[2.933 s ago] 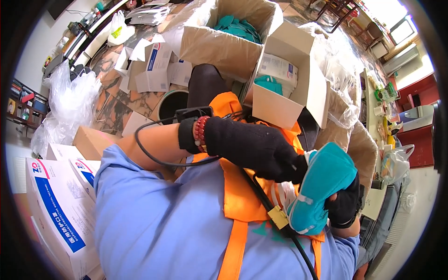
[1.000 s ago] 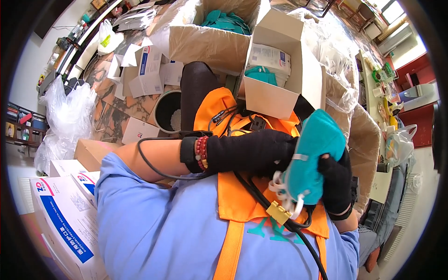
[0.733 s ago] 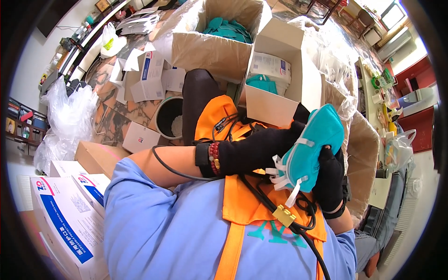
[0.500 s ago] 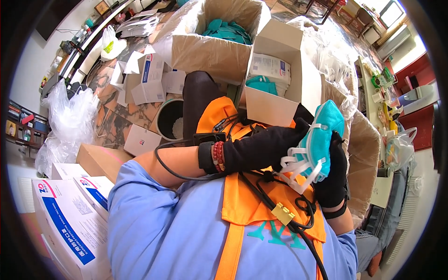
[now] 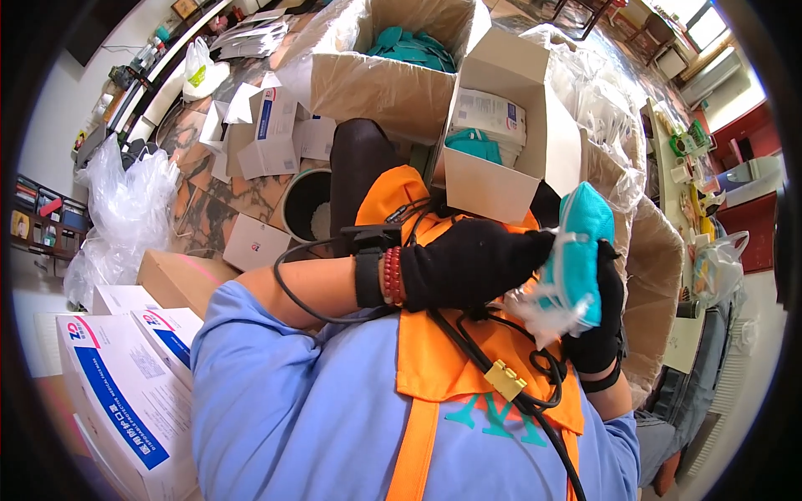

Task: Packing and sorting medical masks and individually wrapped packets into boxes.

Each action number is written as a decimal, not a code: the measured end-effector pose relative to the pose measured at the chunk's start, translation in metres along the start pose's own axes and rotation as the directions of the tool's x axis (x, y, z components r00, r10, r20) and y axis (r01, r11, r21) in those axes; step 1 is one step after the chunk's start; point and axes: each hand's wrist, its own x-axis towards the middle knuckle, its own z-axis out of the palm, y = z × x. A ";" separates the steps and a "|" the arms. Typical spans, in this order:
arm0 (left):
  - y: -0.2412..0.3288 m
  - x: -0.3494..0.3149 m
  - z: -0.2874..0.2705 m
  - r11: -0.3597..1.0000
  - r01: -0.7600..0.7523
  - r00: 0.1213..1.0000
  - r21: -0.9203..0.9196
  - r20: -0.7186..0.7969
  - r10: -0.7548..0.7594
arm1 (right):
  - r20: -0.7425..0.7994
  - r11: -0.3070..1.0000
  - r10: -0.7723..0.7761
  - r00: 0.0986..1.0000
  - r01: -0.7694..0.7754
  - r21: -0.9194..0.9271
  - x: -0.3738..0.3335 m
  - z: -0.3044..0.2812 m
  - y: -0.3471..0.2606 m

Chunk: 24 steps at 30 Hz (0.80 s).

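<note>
Hands: two, both in black gloves; left hand, right hand.
Masks in hand: one teal face mask with white straps.
Boxes ahead: one small open cardboard box just beyond the left fingertips, one large open cardboard box farther off past it; both with teal contents.
Flat white cartons: several on the floor, well beyond the left wrist; exact count unclear.
Round bin: one, beyond the left forearm.
Mask position: between the two hands, in front of the chest, above the orange vest.
Mask long axis: near upright, tilted slightly, upper end away from the body, lower end toward the right palm.
Mask facing: curved teal outside toward the camera, straps hanging at the lower left edge.
Left fingers: curled, pinching the mask's left edge by the straps.
Right fingers: wrapped behind the mask, gripping its right side and lower end.
Left wrist: black band and red bead bracelet, black cable looping under the forearm.
</note>
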 end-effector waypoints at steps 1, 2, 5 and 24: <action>0.002 -0.002 -0.006 1.000 0.001 1.000 -0.003 -0.003 -0.001 | 0.004 1.000 -0.027 1.000 0.027 -0.004 -0.002 -0.006 0.005; 0.003 -0.006 -0.014 0.992 -0.116 0.991 -0.046 0.057 0.118 | 0.007 0.977 0.030 1.000 -0.031 0.212 -0.015 -0.008 0.001; 0.018 -0.017 -0.042 0.959 -0.209 0.969 -0.193 0.093 0.230 | 0.146 0.981 0.129 0.981 -0.148 0.128 -0.035 0.002 -0.024; -0.172 -0.158 -0.123 0.595 0.035 0.999 0.803 -0.037 -0.009 | -0.222 0.870 -0.475 0.851 0.417 -0.264 -0.058 -0.152 -0.044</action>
